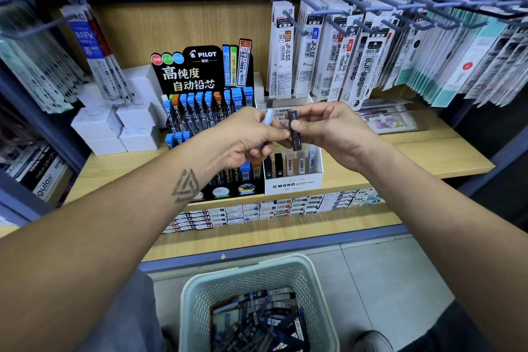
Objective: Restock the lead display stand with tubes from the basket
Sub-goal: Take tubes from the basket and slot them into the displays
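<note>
sorting is the step in hand, judged from the pose: tubes taken from the basket are being told apart before any goes into a slot.

from left to right: a black pilot lead display stand (200, 74) sits on a wooden shelf (428, 151), its rows holding blue-capped and orange-capped tubes with some gaps. in front of it the left hand (243, 137) is raised, its fingers (278, 134) curled round a pale blue tube (268, 117), whose top pokes up above the thumb and whose lower end shows under the palm. whether it holds more tubes is hidden. just beside it, almost touching, the right hand (328, 130) pinches a dark tube (295, 130) upright between thumb and forefinger, the other fingers loosely curled behind. below the right hand stands a white mono graph box (294, 184) with black, pink and grey tubes.

low in the view, on the floor between the person's legs, a pale perforated basket (197, 294) holds a heap of dark and blue tubes.

the next move likely calls for reading the dark tube's label, finding its matching row, and lowering it upright into a free slot without knocking neighbours.
</note>
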The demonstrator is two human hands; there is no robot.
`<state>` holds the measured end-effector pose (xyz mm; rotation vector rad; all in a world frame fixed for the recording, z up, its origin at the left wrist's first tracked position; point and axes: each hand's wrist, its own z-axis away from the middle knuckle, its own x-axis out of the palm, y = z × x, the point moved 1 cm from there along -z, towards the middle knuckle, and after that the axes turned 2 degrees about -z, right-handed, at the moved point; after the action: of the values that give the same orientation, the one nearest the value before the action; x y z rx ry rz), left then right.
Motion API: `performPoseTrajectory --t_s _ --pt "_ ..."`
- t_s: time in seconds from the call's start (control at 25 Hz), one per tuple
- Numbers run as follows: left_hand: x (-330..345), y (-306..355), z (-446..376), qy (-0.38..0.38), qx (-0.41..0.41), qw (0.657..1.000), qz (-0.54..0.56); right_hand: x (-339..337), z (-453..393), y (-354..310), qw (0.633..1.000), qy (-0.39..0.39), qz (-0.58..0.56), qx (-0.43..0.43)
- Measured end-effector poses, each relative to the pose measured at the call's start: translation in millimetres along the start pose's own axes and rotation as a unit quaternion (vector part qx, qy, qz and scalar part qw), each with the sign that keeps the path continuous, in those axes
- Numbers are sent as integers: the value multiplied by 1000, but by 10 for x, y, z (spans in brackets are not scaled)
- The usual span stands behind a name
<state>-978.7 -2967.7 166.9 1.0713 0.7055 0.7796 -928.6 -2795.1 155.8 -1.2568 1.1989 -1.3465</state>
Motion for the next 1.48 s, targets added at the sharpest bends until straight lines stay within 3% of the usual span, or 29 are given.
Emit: performPoseTrajectory --t_s 0.08,0.2,0.52,0.68,0.88,0.96,1.08,1.24,1.48 --pt "-53 29 -11 18 14 1000 3 7 14 -3 996 -27 91 1" --pt "-87 55 23 18 25 1000 3 12 35 -15 991 -40 128 -4" --pt "-151 69 12 51 15 998 29 -137 18 -60 998 9 -11 57" --pt "-111 68 29 49 7 999 19 -132 4 -79 997 56 -35 28" --pt "-179 92 48 72 23 997 10 -76 -95 -171 999 50 -13 -17" --pt "-240 120 72 85 25 996 6 -77 -159 -241 996 59 51 -44" --pt "-328 157 101 96 27 995 17 -39 -267 -322 962 61 249 -90" --pt "-352 166 137 80 24 996 33 116 -410 -250 873 25 469 -133" --pt "-413 175 103 96 33 994 43 306 -513 -102 820 10 549 -162"
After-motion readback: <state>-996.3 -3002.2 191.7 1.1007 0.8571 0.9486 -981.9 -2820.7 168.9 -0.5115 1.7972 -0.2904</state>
